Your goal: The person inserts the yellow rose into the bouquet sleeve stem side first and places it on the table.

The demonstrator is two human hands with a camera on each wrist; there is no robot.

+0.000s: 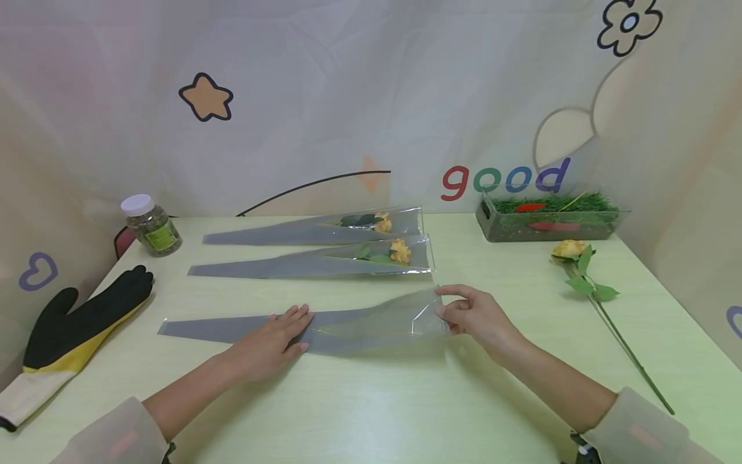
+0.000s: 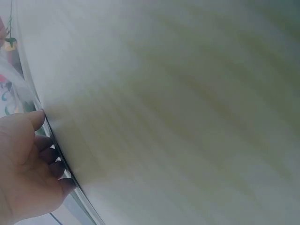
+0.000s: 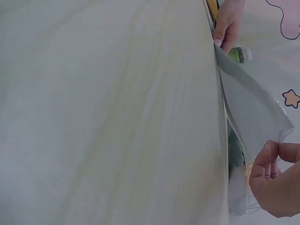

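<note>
A long grey, clear-fronted flower sleeve (image 1: 371, 322) lies on the table, its narrow end to the left. My left hand (image 1: 275, 338) rests flat across its middle with fingers extended. At the wide end my right hand (image 1: 472, 316) pinches the sleeve's edge between thumb and fingers, and in the right wrist view that end is lifted off the table. No flower shows inside this sleeve. Behind it lie two more sleeves, a nearer one (image 1: 272, 265) and a farther one (image 1: 272, 233), each holding a yellow rose. A loose yellow rose (image 1: 569, 249) with a long stem lies to the right.
A black and yellow work glove (image 1: 87, 322) lies at the left edge. Behind it stands a jar (image 1: 156, 232) with a white lid. At the back right sits a clear box (image 1: 547, 222) holding green grass-like filling and red items. A printed curtain (image 1: 324, 96) hangs behind the table.
</note>
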